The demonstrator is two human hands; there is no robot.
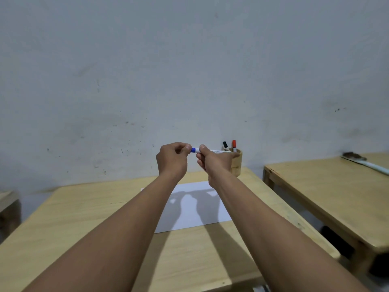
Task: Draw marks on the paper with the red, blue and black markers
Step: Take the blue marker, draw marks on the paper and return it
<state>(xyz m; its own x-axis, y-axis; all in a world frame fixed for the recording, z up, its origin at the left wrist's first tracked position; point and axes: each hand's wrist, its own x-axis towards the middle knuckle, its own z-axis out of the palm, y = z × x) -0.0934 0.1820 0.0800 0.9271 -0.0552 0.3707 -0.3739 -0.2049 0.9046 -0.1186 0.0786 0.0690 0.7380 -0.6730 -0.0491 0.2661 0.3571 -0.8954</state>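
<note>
I hold the blue marker [195,150] level in the air above the white paper [190,209]. My right hand [212,161] grips its white barrel. My left hand [173,158] pinches the blue cap end. Most of the cap is hidden by my fingers, so I cannot tell whether it is on or coming off. The black marker [225,145] and the red marker [234,145] stand cap-up in a wooden holder [237,165] behind my right hand. The paper lies flat on the wooden table [84,224] and shows no marks, only the shadows of my hands.
A second wooden table [328,192] stands to the right across a narrow gap, with a long white object [366,164] lying on its far edge. A grey-white wall [189,70] rises straight behind both tables. A piece of another wooden surface [6,199] shows at the far left.
</note>
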